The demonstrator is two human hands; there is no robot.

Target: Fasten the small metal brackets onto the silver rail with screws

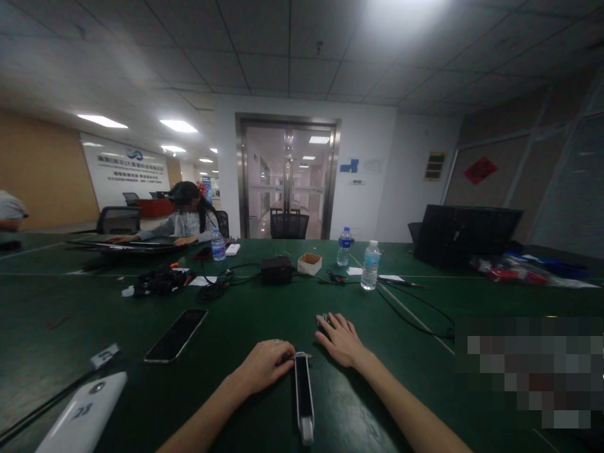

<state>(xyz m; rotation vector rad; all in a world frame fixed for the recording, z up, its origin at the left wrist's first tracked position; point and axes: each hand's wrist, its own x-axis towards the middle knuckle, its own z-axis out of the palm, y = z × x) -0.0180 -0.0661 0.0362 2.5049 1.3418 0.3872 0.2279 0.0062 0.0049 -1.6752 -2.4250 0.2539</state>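
Note:
My left hand point(270, 365) rests on the green table, its fingers closed around something small and dark at the fingertips that I cannot make out. Right beside those fingertips lies a slim white device with a dark face point(304, 393), pointing toward me. A thin metallic tip point(309, 357) shows at its far end. Farther forward and to the right, my right hand point(343, 341) lies palm down with fingers stretched out. Its fingertips reach over a small metallic piece point(321, 319), partly hidden beneath them.
Left are a black phone point(177, 336) and a white numbered device point(85, 412). Ahead stand a black box point(277, 270), a small open carton point(310, 264) and water bottles point(370, 267). Cables cross the table. A person point(189, 217) sits across; a black monitor point(465, 236) is right.

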